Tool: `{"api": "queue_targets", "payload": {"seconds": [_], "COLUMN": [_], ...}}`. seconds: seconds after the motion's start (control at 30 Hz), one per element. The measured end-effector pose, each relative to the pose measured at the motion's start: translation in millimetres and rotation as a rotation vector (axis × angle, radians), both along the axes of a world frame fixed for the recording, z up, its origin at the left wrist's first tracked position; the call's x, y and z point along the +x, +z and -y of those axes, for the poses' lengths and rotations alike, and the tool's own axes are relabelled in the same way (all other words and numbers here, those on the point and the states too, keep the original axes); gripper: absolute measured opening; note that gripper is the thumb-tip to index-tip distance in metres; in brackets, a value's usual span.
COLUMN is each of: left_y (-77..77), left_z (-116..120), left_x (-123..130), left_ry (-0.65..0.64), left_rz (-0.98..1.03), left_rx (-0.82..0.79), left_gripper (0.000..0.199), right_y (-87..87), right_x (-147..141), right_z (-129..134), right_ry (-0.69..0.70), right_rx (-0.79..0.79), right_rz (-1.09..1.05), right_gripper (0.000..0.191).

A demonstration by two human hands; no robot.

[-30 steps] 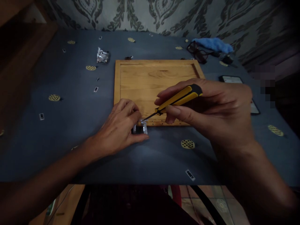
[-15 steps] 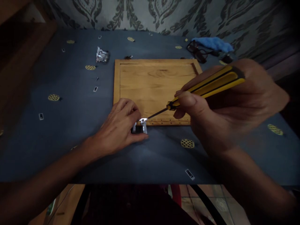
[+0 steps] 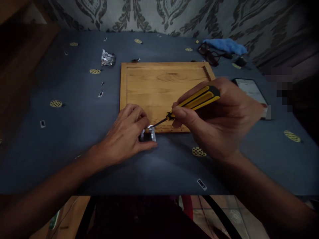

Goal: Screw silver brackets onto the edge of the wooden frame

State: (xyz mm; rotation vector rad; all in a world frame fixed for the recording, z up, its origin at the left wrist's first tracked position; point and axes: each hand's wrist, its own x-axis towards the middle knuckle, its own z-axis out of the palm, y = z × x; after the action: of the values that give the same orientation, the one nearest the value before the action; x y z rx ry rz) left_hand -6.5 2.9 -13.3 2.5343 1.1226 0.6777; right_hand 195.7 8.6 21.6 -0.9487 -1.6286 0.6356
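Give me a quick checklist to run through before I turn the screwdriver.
1. Right hand grips the screwdriver by its handle: ok.
2. Left hand holds the metal bracket at the wooden panel's near edge: ok.
3. Screwdriver tip is at the bracket: ok.
4. Tip is seated in a screw head: cannot tell, too small to see.
5. Bracket lines up with the panel's holes: cannot tell, fingers partly cover it.
6. Phone is clear of the panel: ok.
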Motion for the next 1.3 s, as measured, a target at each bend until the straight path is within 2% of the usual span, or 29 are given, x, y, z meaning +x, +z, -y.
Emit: {"api": "queue_targets", "payload": {"seconds": [0.23,0.37,0.53,0.6,0.77,1.17,1.3], "left_y": [0.1,-0.6,-0.8,-0.4,0.2,-1.3,-1.1], "left_z": [1,1,0,0,1,1,0], "left_x": [1,1,1,1,1,0,0], "left_ry": [0.006,0.011,0.009,0.01,0.009,0.009,0.0], "left_rz": [-0.007,-0.005,0.006,0.004,-0.003,0.003,0.01], "left_rx": [0.006,0.0,-0.013,-0.014,-0.013,0.009,0.003], "left_gripper": [0.035,0.036,0.033,0.033,0.035,0.035,0.038], "right_y": [-2.7,2.8,17.6,20.3,15.3,6.6,5.8], "right_x": [-1,3,13,15,13,8,5], "right_z": [-3,-4,-5,-6,-7,-7,-4], "right_ry": [0.041,0.086,0.278,0.302,0.26,0.124,-0.041], "right_rx": [0.038,0.022,-0.075,-0.083,-0.015,0.084,0.189], "right_rz": [-0.018,0.01,0.137,0.144,0.104,0.185,0.058], "right_gripper": [0.027,0.022,0.015,0.012,0.008,0.024,0.022]}}
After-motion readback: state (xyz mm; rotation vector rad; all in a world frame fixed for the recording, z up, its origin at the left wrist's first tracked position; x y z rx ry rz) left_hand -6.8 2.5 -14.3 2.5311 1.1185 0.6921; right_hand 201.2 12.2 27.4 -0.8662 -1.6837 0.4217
